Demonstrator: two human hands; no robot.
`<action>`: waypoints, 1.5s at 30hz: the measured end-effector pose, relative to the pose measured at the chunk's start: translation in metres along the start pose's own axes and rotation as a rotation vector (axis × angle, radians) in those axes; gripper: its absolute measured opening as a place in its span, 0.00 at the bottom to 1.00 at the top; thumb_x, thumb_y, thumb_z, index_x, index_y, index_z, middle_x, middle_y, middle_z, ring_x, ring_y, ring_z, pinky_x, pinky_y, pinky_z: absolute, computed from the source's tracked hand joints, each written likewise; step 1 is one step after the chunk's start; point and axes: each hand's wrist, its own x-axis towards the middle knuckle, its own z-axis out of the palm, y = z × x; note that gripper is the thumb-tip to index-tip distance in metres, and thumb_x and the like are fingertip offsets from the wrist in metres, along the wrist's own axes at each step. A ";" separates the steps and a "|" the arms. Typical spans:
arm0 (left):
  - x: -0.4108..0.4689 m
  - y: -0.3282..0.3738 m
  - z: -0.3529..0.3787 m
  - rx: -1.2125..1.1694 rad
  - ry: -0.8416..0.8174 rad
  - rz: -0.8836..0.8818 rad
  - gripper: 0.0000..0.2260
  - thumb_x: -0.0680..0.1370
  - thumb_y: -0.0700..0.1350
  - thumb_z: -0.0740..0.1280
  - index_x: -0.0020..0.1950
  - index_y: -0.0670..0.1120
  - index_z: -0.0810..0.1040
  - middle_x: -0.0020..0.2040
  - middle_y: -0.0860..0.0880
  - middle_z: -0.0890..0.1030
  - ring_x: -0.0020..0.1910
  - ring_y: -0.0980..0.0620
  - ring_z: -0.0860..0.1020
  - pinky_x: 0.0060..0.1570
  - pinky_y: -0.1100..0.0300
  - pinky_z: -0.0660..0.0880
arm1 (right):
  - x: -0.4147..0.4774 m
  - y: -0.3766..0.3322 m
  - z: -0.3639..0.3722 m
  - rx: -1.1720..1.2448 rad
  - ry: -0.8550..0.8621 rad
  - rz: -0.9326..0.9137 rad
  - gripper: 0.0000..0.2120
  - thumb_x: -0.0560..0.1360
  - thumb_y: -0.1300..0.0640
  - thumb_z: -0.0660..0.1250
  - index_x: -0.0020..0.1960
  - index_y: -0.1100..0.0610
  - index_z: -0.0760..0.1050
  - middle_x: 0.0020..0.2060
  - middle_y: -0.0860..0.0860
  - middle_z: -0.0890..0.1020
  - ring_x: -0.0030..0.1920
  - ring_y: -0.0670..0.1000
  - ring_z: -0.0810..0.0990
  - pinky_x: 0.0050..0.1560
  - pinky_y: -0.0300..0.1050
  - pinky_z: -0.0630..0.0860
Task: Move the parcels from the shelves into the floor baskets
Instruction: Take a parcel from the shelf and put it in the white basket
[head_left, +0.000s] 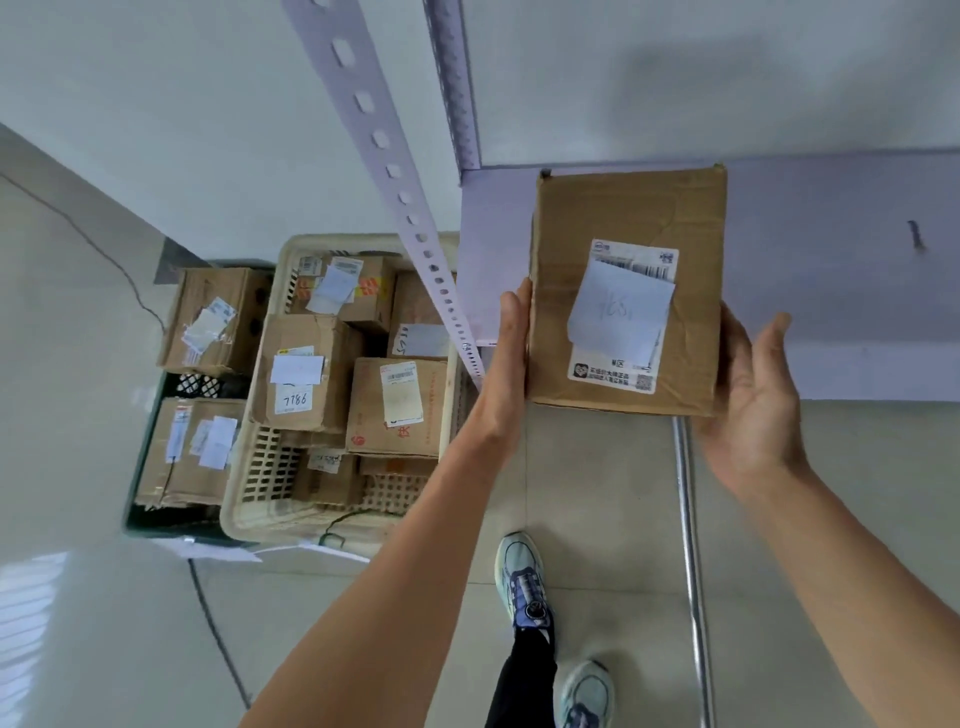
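Observation:
A brown cardboard parcel with a white shipping label and a loose paper slip sits between my two hands at the front edge of the white shelf. My left hand presses flat against the parcel's left side. My right hand cups its right side with the fingers under the box. Down on the left, a cream floor basket holds several cardboard parcels. Beside it a dark green basket holds two more.
A perforated shelf upright slants down between the baskets and the shelf. A thin metal rod runs along the floor on the right. My shoes stand on the tiled floor below the shelf. A cable lies in front of the baskets.

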 end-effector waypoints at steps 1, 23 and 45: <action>-0.009 -0.003 0.000 -0.004 -0.002 0.014 0.31 0.87 0.68 0.44 0.86 0.58 0.61 0.84 0.55 0.69 0.83 0.55 0.66 0.85 0.44 0.59 | -0.009 0.001 -0.002 -0.001 -0.006 -0.004 0.34 0.85 0.32 0.42 0.80 0.46 0.70 0.76 0.48 0.77 0.76 0.52 0.74 0.73 0.55 0.72; -0.195 -0.073 -0.154 -0.067 0.163 -0.186 0.28 0.89 0.63 0.41 0.85 0.58 0.64 0.79 0.53 0.76 0.79 0.51 0.74 0.81 0.41 0.66 | -0.167 0.116 0.108 -0.109 -0.191 0.342 0.32 0.81 0.30 0.48 0.77 0.42 0.72 0.71 0.48 0.81 0.72 0.52 0.79 0.73 0.63 0.72; 0.036 -0.151 -0.372 0.066 0.109 -0.369 0.24 0.86 0.70 0.46 0.62 0.74 0.83 0.63 0.65 0.85 0.60 0.67 0.83 0.51 0.68 0.82 | 0.051 0.288 0.251 -0.441 -0.103 0.592 0.35 0.83 0.27 0.45 0.84 0.42 0.60 0.78 0.33 0.64 0.75 0.35 0.59 0.67 0.33 0.55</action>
